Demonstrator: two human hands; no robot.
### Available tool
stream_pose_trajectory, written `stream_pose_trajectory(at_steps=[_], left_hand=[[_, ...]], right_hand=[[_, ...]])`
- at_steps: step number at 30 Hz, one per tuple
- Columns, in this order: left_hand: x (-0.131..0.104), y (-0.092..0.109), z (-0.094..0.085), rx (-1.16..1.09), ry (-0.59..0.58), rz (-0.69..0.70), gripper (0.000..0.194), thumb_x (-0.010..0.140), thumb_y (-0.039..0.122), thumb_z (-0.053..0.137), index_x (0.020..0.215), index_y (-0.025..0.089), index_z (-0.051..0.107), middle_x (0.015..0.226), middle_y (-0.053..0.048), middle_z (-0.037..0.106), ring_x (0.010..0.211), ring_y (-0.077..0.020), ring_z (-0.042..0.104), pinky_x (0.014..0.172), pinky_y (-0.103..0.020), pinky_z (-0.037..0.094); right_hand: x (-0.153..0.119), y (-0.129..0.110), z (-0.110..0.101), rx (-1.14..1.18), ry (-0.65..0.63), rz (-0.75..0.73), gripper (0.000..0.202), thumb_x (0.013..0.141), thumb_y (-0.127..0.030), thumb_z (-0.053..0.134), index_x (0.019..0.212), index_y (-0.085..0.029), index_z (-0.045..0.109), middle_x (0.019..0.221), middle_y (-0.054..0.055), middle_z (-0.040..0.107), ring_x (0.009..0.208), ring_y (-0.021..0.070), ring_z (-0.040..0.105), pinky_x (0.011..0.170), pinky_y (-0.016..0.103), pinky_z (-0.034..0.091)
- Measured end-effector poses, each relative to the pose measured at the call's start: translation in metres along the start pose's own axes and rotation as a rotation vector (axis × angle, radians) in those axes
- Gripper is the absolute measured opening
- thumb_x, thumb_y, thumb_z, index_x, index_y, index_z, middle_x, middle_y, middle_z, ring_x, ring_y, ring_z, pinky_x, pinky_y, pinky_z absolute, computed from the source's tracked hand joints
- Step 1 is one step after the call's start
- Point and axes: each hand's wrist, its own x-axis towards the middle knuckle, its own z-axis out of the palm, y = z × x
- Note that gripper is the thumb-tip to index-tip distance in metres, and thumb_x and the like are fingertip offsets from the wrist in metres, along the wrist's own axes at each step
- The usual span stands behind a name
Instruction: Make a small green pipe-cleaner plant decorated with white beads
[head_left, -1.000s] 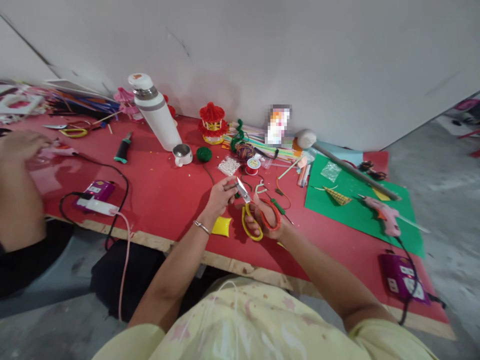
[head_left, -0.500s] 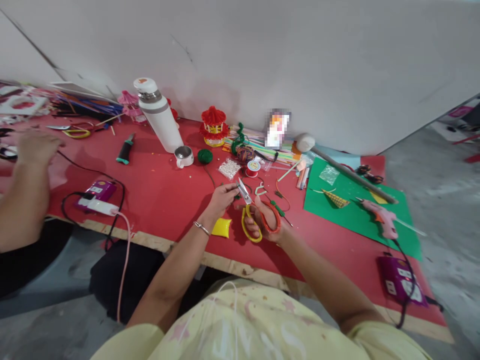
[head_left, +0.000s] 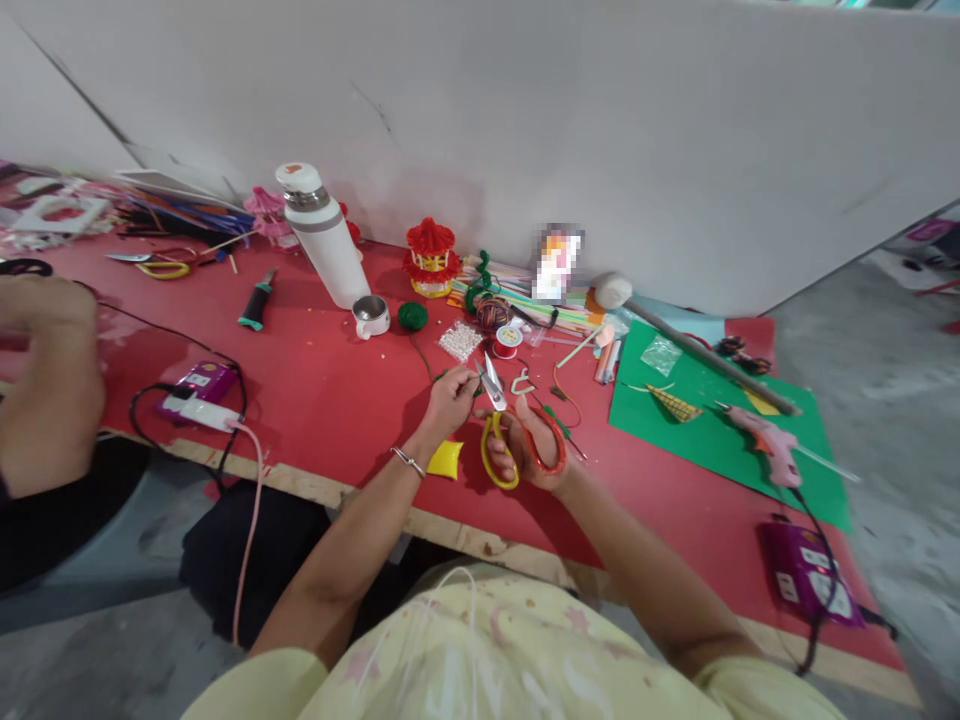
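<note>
My left hand [head_left: 452, 400] is closed in a pinch on a thin strand of dark green yarn [head_left: 478, 386], mostly hidden by the fingers. In my right hand [head_left: 534, 445] are scissors [head_left: 493, 390] with one yellow and one red handle loop. Their blades stand apart, pointing away from me, with the tips right by my left fingertips. Below my left wrist lies a small yellow packet [head_left: 445, 459]. Just beyond the hands are a packet of white beads [head_left: 460, 341], a red thread spool [head_left: 508, 341] and a green yarn ball [head_left: 412, 316].
A white bottle [head_left: 330, 250], its cup [head_left: 370, 316] and a red-and-yellow lantern-like craft [head_left: 432, 258] stand towards the wall. On the right, a pink glue gun [head_left: 769, 445] rests on green sheet [head_left: 720, 450]. Another person's hand [head_left: 49, 305] is at far left.
The scissor blades have spread a little wider. My left fingers have curled in more at the blade tips. The other person's hand has shifted left, and the view has tilted slightly.
</note>
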Motion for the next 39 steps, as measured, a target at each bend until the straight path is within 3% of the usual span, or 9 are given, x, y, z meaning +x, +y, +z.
stream_pose_trajectory(at_steps=[5,15,20,23,26,29,31,34,39], left_hand=[[-0.002,0.002,0.000,-0.086,0.006,-0.099,0.023,0.089,0.036,0.064,0.074,0.019,0.068,0.073,0.001,0.052,0.070,-0.0128,0.047,0.069,-0.024,0.041],[-0.001,0.005,-0.008,0.042,0.011,0.064,0.016,0.086,0.024,0.065,0.075,0.020,0.075,0.076,-0.002,0.058,0.073,-0.0156,0.052,0.070,-0.027,0.040],[-0.002,0.007,-0.008,0.071,-0.001,0.071,0.013,0.083,0.021,0.067,0.071,0.021,0.075,0.076,-0.004,0.059,0.071,-0.0165,0.053,0.067,-0.027,0.040],[-0.003,0.006,-0.004,0.079,-0.024,0.097,0.020,0.085,0.021,0.067,0.065,0.020,0.072,0.075,-0.005,0.060,0.073,-0.0163,0.056,0.070,-0.027,0.043],[-0.003,0.006,-0.001,-0.046,0.079,0.058,0.017,0.086,0.027,0.069,0.073,0.020,0.074,0.078,-0.004,0.063,0.077,-0.0155,0.058,0.072,-0.026,0.046],[0.000,0.005,-0.003,-0.313,0.139,-0.161,0.020,0.081,0.037,0.077,0.080,0.017,0.074,0.071,-0.001,0.061,0.060,-0.0095,0.049,0.056,-0.022,0.038],[0.002,0.006,-0.006,-0.498,0.118,-0.294,0.029,0.075,0.042,0.083,0.083,0.016,0.073,0.063,0.002,0.057,0.048,-0.0047,0.036,0.046,-0.021,0.028],[0.004,0.008,-0.008,-0.655,0.099,-0.343,0.033,0.071,0.040,0.088,0.084,0.015,0.071,0.066,0.002,0.061,0.043,-0.0006,0.030,0.042,-0.019,0.023],[0.004,0.008,-0.007,-0.707,0.077,-0.358,0.030,0.073,0.036,0.088,0.084,0.015,0.069,0.072,0.002,0.066,0.042,0.0011,0.033,0.041,-0.017,0.023]], right_hand=[[0.000,-0.004,0.004,-0.021,0.012,-0.020,0.065,0.090,-0.082,0.040,0.114,-0.023,0.055,0.065,-0.004,0.047,0.048,0.0122,0.041,0.043,0.023,0.036],[0.000,0.000,0.008,-0.065,0.041,-0.018,0.067,0.087,-0.084,0.042,0.114,-0.024,0.055,0.067,-0.004,0.048,0.049,0.0130,0.043,0.045,0.025,0.040],[0.000,0.003,0.007,-0.156,0.124,-0.035,0.065,0.086,-0.082,0.049,0.110,-0.021,0.058,0.061,-0.007,0.041,0.042,0.0078,0.029,0.037,0.020,0.026],[-0.004,-0.004,0.010,-0.211,0.108,-0.122,0.068,0.086,-0.083,0.048,0.112,-0.021,0.060,0.060,-0.008,0.039,0.040,0.0066,0.025,0.035,0.020,0.023],[-0.015,-0.020,0.010,-0.339,0.088,-0.265,0.075,0.086,-0.085,0.044,0.122,-0.022,0.060,0.066,-0.005,0.046,0.044,0.0091,0.036,0.040,0.023,0.034],[-0.033,-0.039,-0.002,-0.752,0.317,-0.369,0.071,0.084,-0.078,0.056,0.130,-0.024,0.061,0.076,0.001,0.059,0.056,0.0147,0.053,0.050,0.027,0.043],[-0.049,-0.049,-0.019,-1.145,0.684,-0.396,0.068,0.077,-0.070,0.071,0.128,-0.026,0.065,0.090,0.007,0.069,0.074,0.0212,0.063,0.062,0.031,0.047],[-0.077,-0.054,-0.058,-1.564,1.192,-0.214,0.066,0.081,-0.064,0.068,0.137,-0.030,0.062,0.110,0.012,0.074,0.094,0.0328,0.069,0.075,0.040,0.049],[-0.110,-0.046,-0.114,-1.781,1.374,-0.070,0.063,0.090,-0.052,0.059,0.143,-0.017,0.060,0.117,0.024,0.072,0.106,0.0393,0.068,0.081,0.046,0.050]])
